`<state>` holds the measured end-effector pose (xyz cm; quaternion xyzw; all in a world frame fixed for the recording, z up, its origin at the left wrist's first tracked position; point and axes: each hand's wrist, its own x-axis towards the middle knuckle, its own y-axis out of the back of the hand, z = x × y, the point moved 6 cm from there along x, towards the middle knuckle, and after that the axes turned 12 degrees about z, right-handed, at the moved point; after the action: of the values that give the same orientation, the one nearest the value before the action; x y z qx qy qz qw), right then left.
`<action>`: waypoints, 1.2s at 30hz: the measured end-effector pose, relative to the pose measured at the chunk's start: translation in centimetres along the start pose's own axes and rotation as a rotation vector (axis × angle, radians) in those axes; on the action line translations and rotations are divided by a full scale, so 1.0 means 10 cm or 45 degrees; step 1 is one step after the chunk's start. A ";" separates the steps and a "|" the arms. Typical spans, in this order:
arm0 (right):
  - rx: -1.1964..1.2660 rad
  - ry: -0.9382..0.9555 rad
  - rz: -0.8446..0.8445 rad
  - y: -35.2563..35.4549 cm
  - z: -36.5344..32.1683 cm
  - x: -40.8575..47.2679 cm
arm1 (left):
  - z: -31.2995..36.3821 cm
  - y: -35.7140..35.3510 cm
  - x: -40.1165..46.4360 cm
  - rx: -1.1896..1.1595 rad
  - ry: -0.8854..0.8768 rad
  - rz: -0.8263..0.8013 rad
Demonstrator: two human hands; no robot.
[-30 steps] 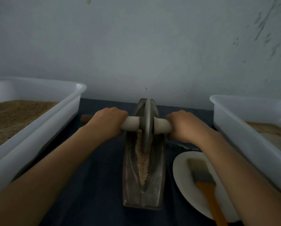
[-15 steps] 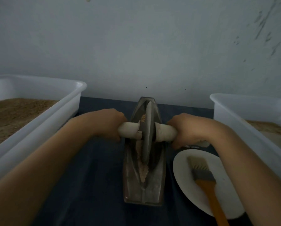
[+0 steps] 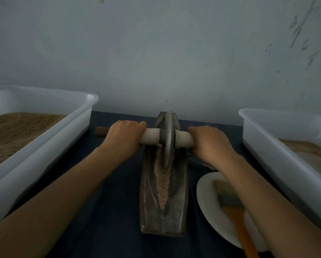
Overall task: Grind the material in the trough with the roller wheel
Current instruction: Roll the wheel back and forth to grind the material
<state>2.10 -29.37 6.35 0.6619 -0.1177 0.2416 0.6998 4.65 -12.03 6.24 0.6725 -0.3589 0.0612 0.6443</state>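
Centrally, on the dark surface (image 3: 107, 211), a long metal trough (image 3: 180, 207) holds a ridge of pale ground material (image 3: 162, 185). Its roller wheel (image 3: 168, 138) stands upright in the groove at the trough's far half. The left hand (image 3: 125, 137) and right hand (image 3: 211, 144) each curl around the white axle on either side. White tubs (image 3: 44, 146) of brown grain flank them; a brush (image 3: 230, 202) lies on a plate (image 3: 206, 194).
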 end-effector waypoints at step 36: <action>0.030 0.041 -0.488 0.06 -0.08 -0.08 | 0.00 0.05 -0.06 -0.054 -0.060 -0.368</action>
<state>1.02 -28.73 6.43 0.6762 0.0246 0.1159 0.7271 3.95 -11.72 6.29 0.7048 -0.2745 -0.0556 0.6518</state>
